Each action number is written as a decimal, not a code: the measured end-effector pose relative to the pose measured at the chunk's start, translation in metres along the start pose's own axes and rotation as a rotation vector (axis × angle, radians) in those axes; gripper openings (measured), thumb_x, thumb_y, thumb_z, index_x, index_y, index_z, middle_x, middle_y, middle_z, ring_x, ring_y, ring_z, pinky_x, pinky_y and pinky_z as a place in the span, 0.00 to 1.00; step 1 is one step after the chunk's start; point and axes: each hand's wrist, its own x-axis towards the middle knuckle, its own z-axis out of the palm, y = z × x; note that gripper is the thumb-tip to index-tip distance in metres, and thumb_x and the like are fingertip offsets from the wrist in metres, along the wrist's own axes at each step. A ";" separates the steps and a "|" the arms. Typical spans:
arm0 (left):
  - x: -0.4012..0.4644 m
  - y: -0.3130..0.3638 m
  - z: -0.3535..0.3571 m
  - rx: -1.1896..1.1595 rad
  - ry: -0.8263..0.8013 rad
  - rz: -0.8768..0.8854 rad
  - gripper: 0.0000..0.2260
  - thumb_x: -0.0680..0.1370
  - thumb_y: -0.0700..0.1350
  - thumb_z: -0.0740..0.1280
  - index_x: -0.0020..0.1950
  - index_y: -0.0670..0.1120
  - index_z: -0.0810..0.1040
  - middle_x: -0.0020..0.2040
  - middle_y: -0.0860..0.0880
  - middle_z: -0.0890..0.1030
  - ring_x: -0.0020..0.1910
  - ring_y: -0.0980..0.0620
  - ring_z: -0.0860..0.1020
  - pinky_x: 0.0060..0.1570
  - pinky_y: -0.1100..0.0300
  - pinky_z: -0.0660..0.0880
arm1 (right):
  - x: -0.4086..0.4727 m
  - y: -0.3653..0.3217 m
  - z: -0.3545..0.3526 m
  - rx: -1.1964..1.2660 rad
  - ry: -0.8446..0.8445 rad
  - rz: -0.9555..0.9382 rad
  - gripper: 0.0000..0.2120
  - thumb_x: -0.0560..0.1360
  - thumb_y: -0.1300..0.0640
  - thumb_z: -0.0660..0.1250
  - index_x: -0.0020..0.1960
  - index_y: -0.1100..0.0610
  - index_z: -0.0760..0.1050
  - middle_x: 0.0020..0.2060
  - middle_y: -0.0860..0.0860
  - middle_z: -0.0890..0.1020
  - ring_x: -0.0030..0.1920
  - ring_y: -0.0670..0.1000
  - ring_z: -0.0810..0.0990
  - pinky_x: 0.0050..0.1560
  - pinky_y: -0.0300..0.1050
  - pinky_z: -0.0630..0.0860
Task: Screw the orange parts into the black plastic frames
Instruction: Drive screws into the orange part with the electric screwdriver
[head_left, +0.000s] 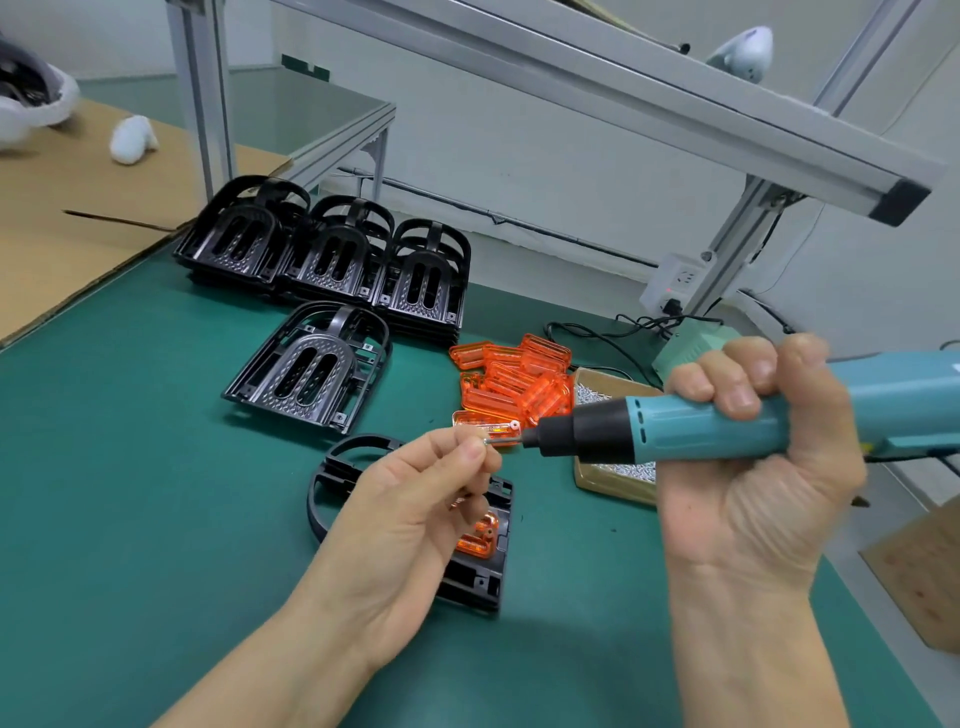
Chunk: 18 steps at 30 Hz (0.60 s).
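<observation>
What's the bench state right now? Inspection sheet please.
Surface: green mat, cardboard sheet at far left.
Job's things: black frame under the hands with an orange part seated; single frame behind it; frame stacks; orange pile; box of screws.
Clutter: white wad on the cardboard.
Hands: left hand pinches a screw at the driver tip; right hand grips the electric screwdriver.
Cables: black cords to a wall socket.
Surroundings: aluminium frame, white wall.

bright, even overhead light | soft shadows | wide-angle bending at edges | slight softness throughout
</observation>
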 end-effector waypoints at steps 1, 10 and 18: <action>0.000 0.000 0.000 0.032 0.020 0.032 0.04 0.66 0.43 0.69 0.37 0.48 0.84 0.37 0.49 0.80 0.36 0.56 0.73 0.41 0.61 0.70 | 0.000 0.001 0.000 -0.003 0.000 -0.004 0.08 0.72 0.62 0.60 0.36 0.53 0.67 0.28 0.46 0.68 0.25 0.43 0.68 0.32 0.37 0.71; 0.002 -0.003 -0.005 0.141 0.038 0.091 0.04 0.67 0.45 0.69 0.38 0.48 0.84 0.38 0.48 0.81 0.37 0.55 0.73 0.40 0.64 0.73 | -0.003 0.010 -0.007 0.028 0.016 -0.001 0.09 0.72 0.63 0.61 0.35 0.53 0.69 0.28 0.46 0.68 0.25 0.43 0.68 0.32 0.37 0.71; 0.007 0.014 -0.042 1.292 0.021 0.428 0.15 0.67 0.58 0.71 0.54 0.62 0.78 0.52 0.66 0.77 0.55 0.66 0.71 0.58 0.70 0.62 | 0.002 0.004 -0.027 -0.097 0.019 0.045 0.08 0.72 0.63 0.60 0.39 0.52 0.65 0.28 0.46 0.67 0.26 0.43 0.67 0.33 0.37 0.70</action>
